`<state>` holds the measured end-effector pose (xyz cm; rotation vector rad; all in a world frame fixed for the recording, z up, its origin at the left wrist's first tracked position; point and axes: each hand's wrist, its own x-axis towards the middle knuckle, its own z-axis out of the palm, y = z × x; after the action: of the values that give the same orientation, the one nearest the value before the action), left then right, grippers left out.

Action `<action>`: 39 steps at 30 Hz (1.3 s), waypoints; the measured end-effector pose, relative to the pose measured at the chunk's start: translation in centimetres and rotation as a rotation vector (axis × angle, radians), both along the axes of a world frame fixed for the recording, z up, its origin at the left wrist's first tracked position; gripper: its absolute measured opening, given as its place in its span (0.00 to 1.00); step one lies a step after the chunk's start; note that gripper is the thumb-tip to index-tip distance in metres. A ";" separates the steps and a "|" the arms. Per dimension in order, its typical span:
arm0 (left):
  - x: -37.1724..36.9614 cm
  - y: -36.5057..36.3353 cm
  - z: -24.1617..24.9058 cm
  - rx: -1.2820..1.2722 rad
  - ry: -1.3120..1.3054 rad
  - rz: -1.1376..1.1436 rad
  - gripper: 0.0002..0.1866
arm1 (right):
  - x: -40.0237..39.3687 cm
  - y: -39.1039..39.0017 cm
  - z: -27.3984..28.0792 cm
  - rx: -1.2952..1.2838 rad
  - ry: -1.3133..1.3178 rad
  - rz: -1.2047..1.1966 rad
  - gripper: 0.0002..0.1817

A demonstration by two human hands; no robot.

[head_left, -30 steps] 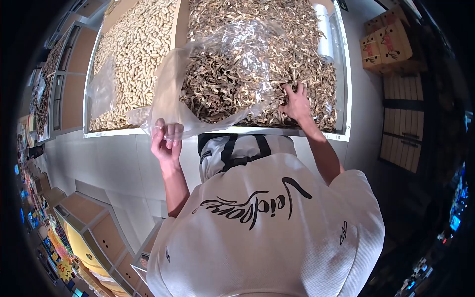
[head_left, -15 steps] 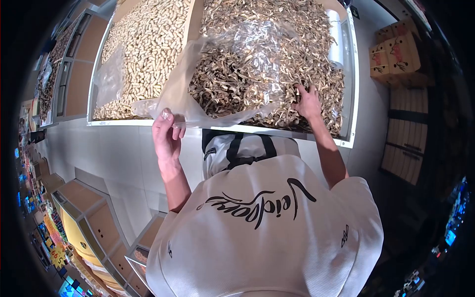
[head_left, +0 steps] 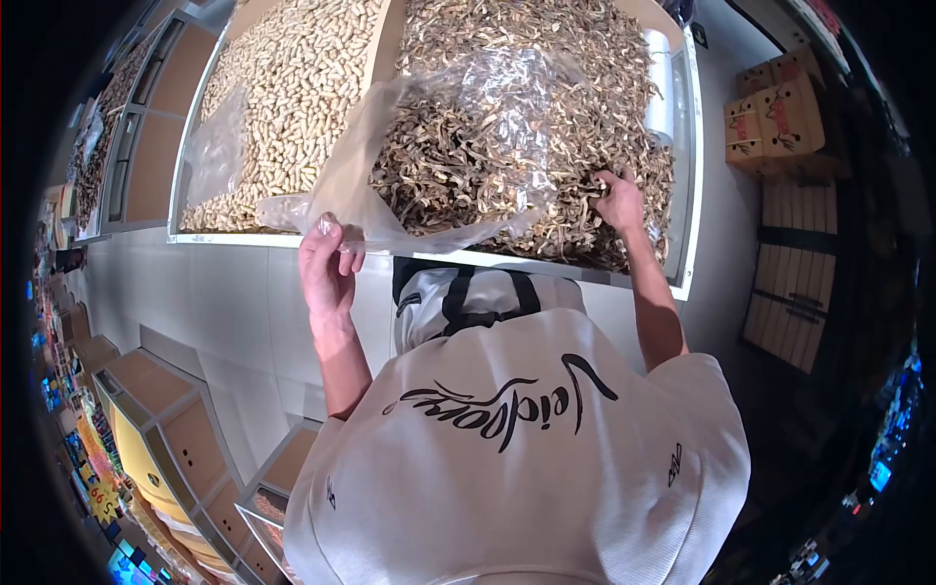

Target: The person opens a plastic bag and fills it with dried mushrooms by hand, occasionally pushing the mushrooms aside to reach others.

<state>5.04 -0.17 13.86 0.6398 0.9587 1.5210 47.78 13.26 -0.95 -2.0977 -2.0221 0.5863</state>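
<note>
My left hand pinches the near edge of a clear plastic bag at the bin's front rim. The bag spreads to the right over dried brown strips, with many strips visible through its film. At the right side of the strips, my right hand is in the pile, its fingers drawn together around some pieces; the fingertips are partly hidden. Unshelled peanuts fill the left compartment.
A divider separates the peanuts from the strips. A white plastic roll lies at the bin's right side. Another plastic bag rests on the peanuts. Cardboard boxes stand on the right, and wood-panelled display bins at lower left.
My right hand has shifted slightly right, and its spread fingers have closed on some strips. My left hand keeps its hold on the bag. The view has moved slightly.
</note>
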 end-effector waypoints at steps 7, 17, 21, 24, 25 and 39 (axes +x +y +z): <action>0.6 0.3 0.0 0.081 0.113 -0.022 0.09 | -1.5 2.8 4.8 0.151 0.236 -0.014 0.28; 2.6 2.2 1.0 -0.016 0.249 0.097 0.10 | -21.3 3.8 12.0 -0.135 0.530 0.367 0.33; 3.1 2.6 1.1 -0.005 0.298 0.114 0.11 | -26.0 2.8 10.3 -0.031 0.463 0.588 0.38; 2.8 2.7 1.3 0.015 0.323 0.131 0.12 | -26.0 2.7 9.8 0.065 0.481 0.557 0.36; 2.7 2.6 1.2 0.027 0.324 0.132 0.11 | -25.4 3.1 9.6 0.066 0.491 0.542 0.35; 3.0 3.4 0.6 0.023 0.312 0.105 0.13 | 0.1 0.5 -2.5 0.206 0.643 -0.408 0.17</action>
<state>8.00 3.25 14.50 0.8728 1.2281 1.5533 47.87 13.78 -3.49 -1.8061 -1.2125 0.8020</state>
